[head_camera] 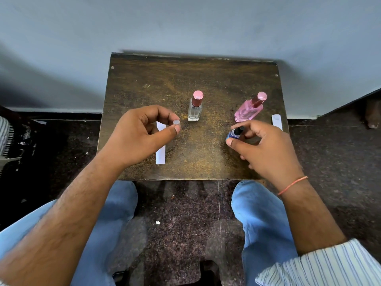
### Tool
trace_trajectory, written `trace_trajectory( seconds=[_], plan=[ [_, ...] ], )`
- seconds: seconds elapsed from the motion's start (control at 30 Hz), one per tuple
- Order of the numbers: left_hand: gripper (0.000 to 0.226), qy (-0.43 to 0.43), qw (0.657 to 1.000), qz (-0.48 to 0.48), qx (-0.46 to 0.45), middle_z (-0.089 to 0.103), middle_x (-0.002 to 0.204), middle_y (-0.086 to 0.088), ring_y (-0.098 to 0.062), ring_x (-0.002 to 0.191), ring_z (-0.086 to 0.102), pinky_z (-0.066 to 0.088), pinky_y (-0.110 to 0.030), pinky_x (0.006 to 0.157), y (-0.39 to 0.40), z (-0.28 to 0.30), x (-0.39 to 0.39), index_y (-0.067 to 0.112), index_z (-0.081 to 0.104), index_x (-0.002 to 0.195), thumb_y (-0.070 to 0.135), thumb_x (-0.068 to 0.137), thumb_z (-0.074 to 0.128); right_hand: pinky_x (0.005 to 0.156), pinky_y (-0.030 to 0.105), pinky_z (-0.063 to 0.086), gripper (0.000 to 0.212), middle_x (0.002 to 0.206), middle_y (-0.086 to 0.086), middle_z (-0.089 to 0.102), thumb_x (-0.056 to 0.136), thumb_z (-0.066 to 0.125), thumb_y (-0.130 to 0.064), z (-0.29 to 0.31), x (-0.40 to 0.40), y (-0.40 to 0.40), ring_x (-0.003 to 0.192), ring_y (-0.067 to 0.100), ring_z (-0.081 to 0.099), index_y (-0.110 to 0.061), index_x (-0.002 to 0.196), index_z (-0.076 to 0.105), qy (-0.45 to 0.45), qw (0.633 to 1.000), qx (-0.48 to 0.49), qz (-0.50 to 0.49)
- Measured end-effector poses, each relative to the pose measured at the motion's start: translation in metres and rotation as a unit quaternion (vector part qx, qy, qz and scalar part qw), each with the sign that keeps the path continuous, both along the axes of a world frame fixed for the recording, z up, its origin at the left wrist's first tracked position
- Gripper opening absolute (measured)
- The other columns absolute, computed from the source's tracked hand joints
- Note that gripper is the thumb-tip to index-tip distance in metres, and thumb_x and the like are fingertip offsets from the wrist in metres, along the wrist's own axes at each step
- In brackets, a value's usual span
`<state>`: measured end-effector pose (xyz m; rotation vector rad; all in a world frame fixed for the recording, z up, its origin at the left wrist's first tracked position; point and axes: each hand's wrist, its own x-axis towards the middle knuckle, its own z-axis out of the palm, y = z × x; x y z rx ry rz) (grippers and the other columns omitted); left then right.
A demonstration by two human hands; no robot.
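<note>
Nearest the camera: both forearms reach fwd over knees in jeans (111,205) to a small wooden table (165,79).

Progress, judged from how things lie: the opening step looks done. The blue bottle (232,134) is uncapped, its black spray nozzle bare. No spraying shows yet, and the paper strip (160,154) under the L hand looks clean. Left to do, prob.: spray onto a strip, then recap.

L hand (142,133): wrist low, knuckles up, above the table's near-left part. Thumb and index tip pinch the small cap (176,122), pale and round; the other fingers curl in behind it.

R hand (266,147), w/ an orange thread band (292,185) at the wrist: curled round the blue bottle, thumb under and fingers over. The bottle is tilted, nozzle pointing up-right. Can't tell if it rests on the table.

Further back: a second strip (276,120) at the right edge. The clear bottle (194,109) stands upright mid-table; the pink bottle (249,110) is just past the R hand. Both have pink caps on, so they seem untouched.
</note>
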<state>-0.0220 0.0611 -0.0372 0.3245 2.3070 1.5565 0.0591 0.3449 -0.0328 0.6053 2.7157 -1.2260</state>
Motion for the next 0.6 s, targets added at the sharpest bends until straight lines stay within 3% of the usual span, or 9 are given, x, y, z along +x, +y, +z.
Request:
trace_trajectory(
  seconds=[0.07, 0.13, 0.2, 0.27, 0.37, 0.43, 0.5, 0.6],
  plan=[
    [0.006, -0.008, 1.000, -0.017, 0.024, 0.076, 0.087, 0.013, -0.004, 0.046, 0.037, 0.034, -0.014, 0.050, -0.001, 0.001, 0.000, 0.019, 0.079, 0.100, 0.018, 0.095, 0.082, 0.075, 0.042, 0.063, 0.029, 0.088, -0.016, 0.075, 0.080, 0.090, -0.048, -0.002, -0.001, -0.002, 0.075, 0.005, 0.073, -0.044, 0.107, 0.079, 0.015, 1.000, -0.009, 0.009],
    [0.007, -0.013, 0.999, -0.032, 0.035, 0.076, 0.084, 0.014, -0.004, 0.046, 0.035, 0.032, -0.013, 0.049, -0.001, 0.001, 0.000, 0.018, 0.080, 0.101, 0.017, 0.094, 0.082, 0.074, 0.027, 0.056, 0.022, 0.084, -0.019, 0.077, 0.083, 0.092, -0.037, -0.002, -0.002, -0.009, 0.071, -0.001, 0.071, -0.035, 0.102, 0.082, 0.031, 0.999, -0.035, 0.018],
    [0.008, -0.018, 0.998, -0.031, 0.044, 0.071, 0.071, 0.022, -0.004, 0.046, 0.034, 0.031, -0.012, 0.049, -0.001, 0.001, 0.000, 0.017, 0.081, 0.102, 0.015, 0.094, 0.082, 0.084, 0.030, 0.062, 0.019, 0.090, -0.015, 0.081, 0.085, 0.092, -0.030, -0.002, -0.002, -0.019, 0.080, 0.001, 0.076, -0.030, 0.102, 0.082, 0.051, 0.996, -0.065, 0.035],
    [0.009, -0.028, 0.998, -0.017, 0.060, 0.073, 0.074, 0.020, -0.010, 0.051, 0.039, 0.035, -0.020, 0.054, -0.001, 0.000, 0.000, 0.018, 0.082, 0.102, 0.015, 0.094, 0.083, 0.093, 0.040, 0.065, 0.019, 0.095, -0.013, 0.083, 0.087, 0.090, -0.025, -0.002, -0.002, -0.031, 0.087, 0.004, 0.080, -0.027, 0.102, 0.080, 0.069, 0.991, -0.099, 0.056],
    [0.010, -0.044, 0.995, -0.009, 0.088, 0.081, 0.097, 0.000, -0.028, 0.063, 0.043, 0.038, -0.040, 0.066, -0.001, -0.001, -0.001, 0.022, 0.083, 0.100, 0.018, 0.092, 0.085, 0.087, 0.039, 0.066, 0.018, 0.093, -0.013, 0.083, 0.088, 0.090, -0.024, -0.004, -0.001, -0.045, 0.086, 0.002, 0.080, -0.026, 0.103, 0.080, 0.084, 0.988, -0.098, 0.088],
    [0.010, -0.049, 0.994, -0.015, 0.095, 0.081, 0.099, 0.000, -0.029, 0.062, 0.043, 0.038, -0.041, 0.065, -0.001, -0.001, 0.000, 0.024, 0.083, 0.099, 0.019, 0.091, 0.086, 0.081, 0.039, 0.066, 0.019, 0.090, -0.013, 0.082, 0.087, 0.089, -0.028, -0.006, -0.001, -0.051, 0.083, 0.004, 0.079, -0.025, 0.104, 0.081, 0.095, 0.986, -0.087, 0.107],
    [0.011, -0.051, 0.993, -0.024, 0.100, 0.081, 0.099, 0.001, -0.031, 0.063, 0.047, 0.040, -0.042, 0.066, -0.003, -0.001, 0.000, 0.023, 0.083, 0.100, 0.020, 0.091, 0.086, 0.077, 0.031, 0.063, 0.023, 0.093, -0.018, 0.079, 0.087, 0.088, -0.032, -0.007, -0.001, -0.055, 0.082, -0.001, 0.075, -0.025, 0.108, 0.082, 0.111, 0.983, -0.063, 0.130],
    [0.016, -0.045, 0.992, -0.037, 0.112, 0.082, 0.104, -0.006, -0.054, 0.067, 0.059, 0.044, -0.050, 0.071, -0.004, -0.001, 0.001, 0.023, 0.083, 0.103, 0.029, 0.089, 0.088, 0.077, 0.027, 0.057, 0.025, 0.100, -0.018, 0.076, 0.087, 0.084, -0.032, -0.007, -0.003, -0.058, 0.089, 0.001, 0.071, -0.023, 0.110, 0.082, 0.143, 0.975, -0.019, 0.170]
  ],
)
